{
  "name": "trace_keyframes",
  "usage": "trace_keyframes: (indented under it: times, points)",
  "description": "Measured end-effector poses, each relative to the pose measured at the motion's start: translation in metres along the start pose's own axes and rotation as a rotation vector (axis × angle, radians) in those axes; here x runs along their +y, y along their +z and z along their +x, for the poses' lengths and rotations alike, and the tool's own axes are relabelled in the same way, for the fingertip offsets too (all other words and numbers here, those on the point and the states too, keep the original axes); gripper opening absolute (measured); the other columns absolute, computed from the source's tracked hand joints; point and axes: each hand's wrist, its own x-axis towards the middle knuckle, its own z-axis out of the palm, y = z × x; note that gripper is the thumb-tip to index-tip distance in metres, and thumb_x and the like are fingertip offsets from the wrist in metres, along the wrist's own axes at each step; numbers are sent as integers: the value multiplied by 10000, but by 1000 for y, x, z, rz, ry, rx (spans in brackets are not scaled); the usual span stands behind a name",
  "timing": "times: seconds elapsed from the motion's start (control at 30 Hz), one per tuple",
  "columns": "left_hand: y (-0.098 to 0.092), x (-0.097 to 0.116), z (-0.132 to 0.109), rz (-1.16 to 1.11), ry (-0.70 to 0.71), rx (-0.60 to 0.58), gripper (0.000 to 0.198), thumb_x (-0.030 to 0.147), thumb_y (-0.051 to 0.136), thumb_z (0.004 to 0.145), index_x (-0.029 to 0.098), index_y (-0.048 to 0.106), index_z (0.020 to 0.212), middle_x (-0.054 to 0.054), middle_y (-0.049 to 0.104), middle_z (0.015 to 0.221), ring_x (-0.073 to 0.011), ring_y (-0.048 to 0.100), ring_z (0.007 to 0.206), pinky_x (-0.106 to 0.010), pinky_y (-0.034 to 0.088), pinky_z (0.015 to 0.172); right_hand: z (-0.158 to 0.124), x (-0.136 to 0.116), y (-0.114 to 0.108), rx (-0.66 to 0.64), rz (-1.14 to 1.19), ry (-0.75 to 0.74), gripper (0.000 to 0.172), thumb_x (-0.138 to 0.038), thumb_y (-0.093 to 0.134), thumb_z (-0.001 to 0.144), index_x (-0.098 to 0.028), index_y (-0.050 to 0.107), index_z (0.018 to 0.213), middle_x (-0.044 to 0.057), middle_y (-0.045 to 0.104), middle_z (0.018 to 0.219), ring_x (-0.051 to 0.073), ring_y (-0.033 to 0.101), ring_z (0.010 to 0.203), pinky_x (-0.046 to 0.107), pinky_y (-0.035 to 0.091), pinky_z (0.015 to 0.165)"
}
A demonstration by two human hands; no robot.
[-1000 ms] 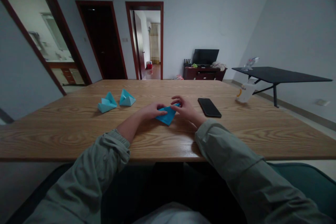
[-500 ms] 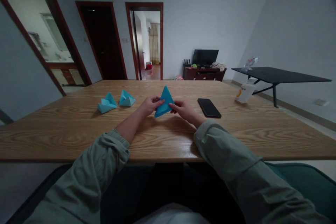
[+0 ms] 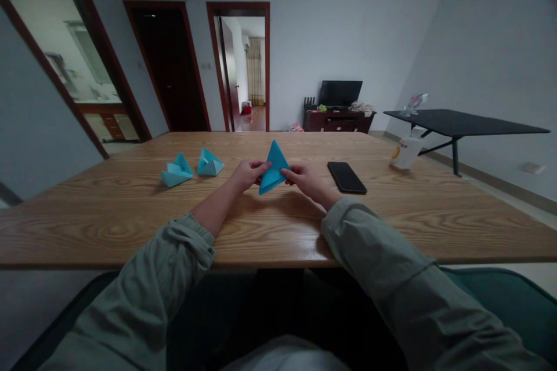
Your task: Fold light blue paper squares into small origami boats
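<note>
Between my two hands is a blue folded paper (image 3: 275, 169), roughly triangular with its point up, held just above the wooden table (image 3: 270, 237). My left hand (image 3: 251, 174) pinches its left edge, thumb on the near face. At the right edge my right hand (image 3: 302, 178) grips the paper with thumb in front and fingers behind. The fingers behind the sheet are partly hidden. Two lighter blue folded paper boats, one boat (image 3: 177, 172) nearer and another boat (image 3: 210, 163) just beyond it, rest on the table to the left of my left hand.
A black phone (image 3: 347, 177) lies on the table, right of my right hand. Farther right stands a white translucent container (image 3: 405, 153). Beyond the table are a black folding table (image 3: 461, 122) and a television (image 3: 340, 93) on a dark cabinet (image 3: 339, 122).
The folded paper has shifted very slightly right and tilted a little in my fingers. My left thumb has moved up along its left edge. Both hands keep their hold.
</note>
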Motion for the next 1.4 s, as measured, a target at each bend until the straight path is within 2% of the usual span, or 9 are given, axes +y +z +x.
trace_keyframes:
  times: [0.2, 0.53, 0.77, 0.9, 0.97, 1.07, 1.13, 1.27, 1.4]
  points:
    - [0, 1, 3, -3, 17, 32, 543, 523, 722, 701, 146, 615, 1078, -48, 679, 828, -125, 621, 602, -220, 486, 508, -4, -3, -2, 14, -69, -24, 397, -527, 588, 807, -147, 678, 877, 20, 625, 729, 120, 521, 622, 244, 422, 589]
    - [-1, -3, 8, 66, 68, 144, 427, 560, 600, 793, 146, 624, 894, -14, 621, 718, -126, 601, 575, -221, 498, 468, -8, -13, 7, -78, -187, -15, 407, -531, 568, 813, -133, 651, 789, 7, 575, 660, 117, 504, 600, 236, 393, 541]
    - [2, -3, 4, 20, -86, 7, 449, 533, 651, 757, 171, 597, 1018, -28, 648, 806, -122, 606, 560, -229, 500, 473, -6, -8, 2, -22, -120, -1, 420, -545, 570, 811, -136, 653, 859, 6, 581, 689, 110, 498, 600, 224, 398, 532]
    - [3, -2, 1, 74, -29, -64, 472, 497, 722, 695, 143, 619, 989, -55, 670, 867, -143, 624, 648, -218, 497, 490, -4, -6, 0, 10, -75, 16, 400, -532, 555, 824, -143, 647, 845, 11, 582, 692, 114, 512, 601, 233, 422, 551]
    - [2, -3, 2, 87, 14, 1, 439, 490, 716, 700, 134, 619, 936, -52, 664, 846, -148, 622, 648, -229, 502, 483, -4, -6, 0, 88, -94, 2, 376, -500, 563, 825, -149, 646, 930, 34, 618, 774, 127, 542, 638, 250, 446, 581]
    - [-1, -5, 5, 109, 42, 171, 389, 472, 709, 713, 138, 583, 868, -33, 639, 781, -144, 615, 604, -243, 509, 466, -5, -8, 3, 338, -262, -111, 394, -435, 604, 811, -167, 603, 1099, 69, 638, 931, 142, 568, 693, 280, 469, 633]
    - [-1, -6, 7, 104, 55, 240, 388, 473, 709, 719, 147, 557, 861, -25, 632, 764, -139, 618, 593, -241, 513, 467, -6, -12, 9, 399, -383, -190, 372, -411, 602, 822, -178, 604, 1111, 83, 638, 981, 148, 576, 718, 297, 478, 674]
    - [5, -3, 8, -6, 55, 153, 453, 520, 709, 713, 160, 538, 928, -35, 664, 804, -142, 651, 627, -256, 536, 536, -3, -20, 27, 292, -386, -201, 400, -432, 592, 839, -183, 613, 1152, 110, 635, 1088, 175, 609, 810, 317, 504, 732]
    - [10, 0, 7, -124, 94, 87, 532, 507, 753, 672, 171, 534, 1022, -59, 689, 924, -151, 673, 735, -282, 550, 642, 1, -27, 38, 212, -244, -145, 488, -411, 593, 841, -170, 553, 1263, 118, 653, 1086, 187, 643, 804, 297, 528, 660]
